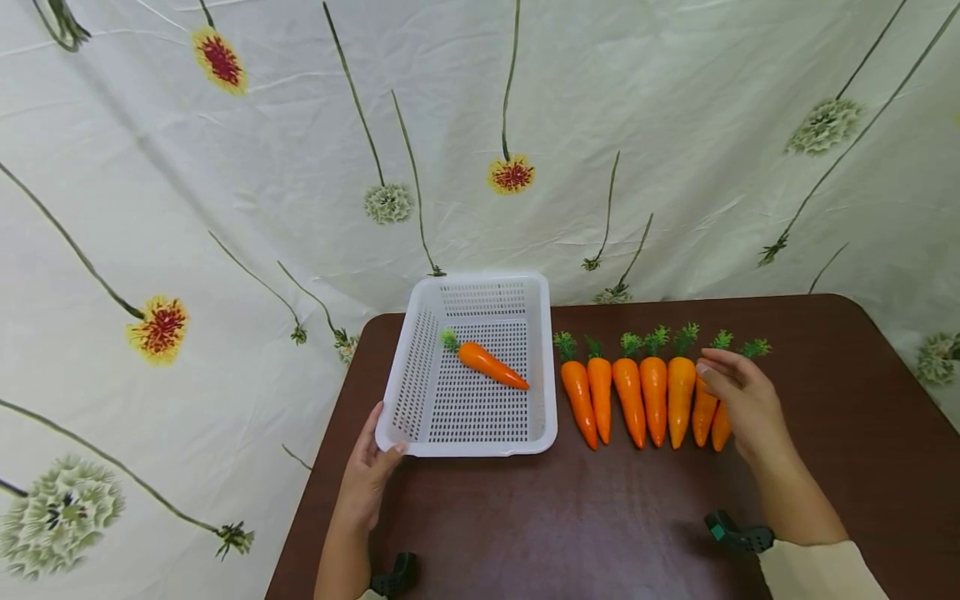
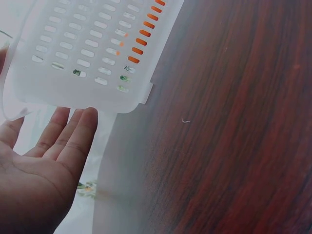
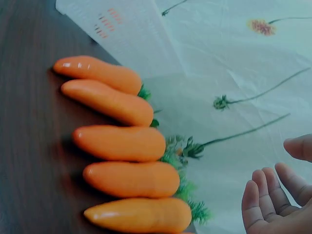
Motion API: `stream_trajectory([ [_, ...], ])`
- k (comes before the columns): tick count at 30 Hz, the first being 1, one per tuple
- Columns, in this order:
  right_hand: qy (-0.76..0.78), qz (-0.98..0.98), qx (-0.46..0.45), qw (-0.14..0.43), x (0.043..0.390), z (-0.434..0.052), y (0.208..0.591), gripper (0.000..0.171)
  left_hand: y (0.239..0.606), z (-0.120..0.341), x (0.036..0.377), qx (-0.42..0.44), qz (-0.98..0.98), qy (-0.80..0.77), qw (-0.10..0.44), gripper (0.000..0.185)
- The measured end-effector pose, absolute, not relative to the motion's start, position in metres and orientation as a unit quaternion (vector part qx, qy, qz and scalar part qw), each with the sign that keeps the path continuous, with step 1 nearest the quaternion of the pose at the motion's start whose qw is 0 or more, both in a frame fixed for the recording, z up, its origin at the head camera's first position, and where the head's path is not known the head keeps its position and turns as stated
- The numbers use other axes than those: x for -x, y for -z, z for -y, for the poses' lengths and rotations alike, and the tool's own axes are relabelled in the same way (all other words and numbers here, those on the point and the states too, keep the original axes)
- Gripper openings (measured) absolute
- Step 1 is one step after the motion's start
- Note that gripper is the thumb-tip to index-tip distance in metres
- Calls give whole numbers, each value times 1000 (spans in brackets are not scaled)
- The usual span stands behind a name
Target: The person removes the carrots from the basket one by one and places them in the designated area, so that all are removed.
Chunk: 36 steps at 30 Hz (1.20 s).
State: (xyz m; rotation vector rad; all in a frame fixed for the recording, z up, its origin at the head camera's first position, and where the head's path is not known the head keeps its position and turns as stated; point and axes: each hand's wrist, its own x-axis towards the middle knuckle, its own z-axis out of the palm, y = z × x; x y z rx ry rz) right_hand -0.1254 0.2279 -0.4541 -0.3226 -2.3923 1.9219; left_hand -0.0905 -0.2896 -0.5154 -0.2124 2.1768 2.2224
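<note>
A white plastic basket [image 1: 480,450] with slotted walls stands on the table, one orange carrot [image 1: 487,365] with a green top lying slanted inside. At its near left corner my left hand [image 1: 363,479] holds the basket, thumb by the front rim and fingers along the left side. In the left wrist view several fingertips [image 2: 90,117] meet the basket's lower edge. Right of the basket lies a row of several carrots [image 1: 654,392], tops pointing away. Over the row's right end is my right hand [image 1: 746,404], fingers loosely bent, partly hiding the last two carrots.
The dark brown wooden table [image 1: 600,525] has rounded far corners. Behind and to the left hangs a white cloth [image 1: 465,100] printed with flowers and stems. Dark bands [image 1: 738,533] are worn at both wrists.
</note>
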Motion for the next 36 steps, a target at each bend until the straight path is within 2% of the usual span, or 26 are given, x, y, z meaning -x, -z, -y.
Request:
stream_trajectory([
  [18, -650, 759, 30, -8, 141, -187, 429, 61, 517, 290, 91, 75, -697, -713, 18, 81],
  [27, -667, 744, 4, -28, 150, -164, 423, 51, 516, 289, 92, 69, -697, -714, 19, 81],
  [36, -680, 732, -13, -41, 160, -141, 414, 51, 516, 290, 91, 70, -700, -710, 18, 81],
])
